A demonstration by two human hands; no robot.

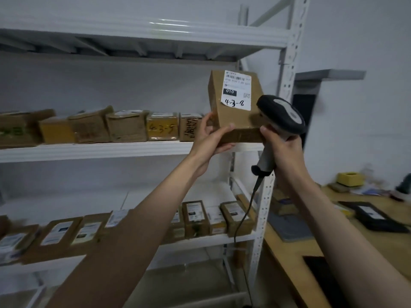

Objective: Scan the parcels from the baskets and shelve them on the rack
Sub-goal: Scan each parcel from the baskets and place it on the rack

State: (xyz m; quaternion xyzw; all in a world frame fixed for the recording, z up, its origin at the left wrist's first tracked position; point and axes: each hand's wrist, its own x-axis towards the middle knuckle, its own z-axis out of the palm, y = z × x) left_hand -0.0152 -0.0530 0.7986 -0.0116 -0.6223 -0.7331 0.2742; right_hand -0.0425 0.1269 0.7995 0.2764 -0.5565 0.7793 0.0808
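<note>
My left hand (212, 135) grips parcel (235, 107) at its lower corner, raised before the rack (133, 150)'s middle shelf; right hand (282, 150) grips scanner (281, 113). Best to tilt label squarely toward scanner head.

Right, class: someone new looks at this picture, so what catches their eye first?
The cardboard parcel held up at centre, its white label handwritten 4-3-8, gripped by the left hand. Right beside it, the right hand holds a barcode scanner. Behind, parcels line the white rack.
</note>
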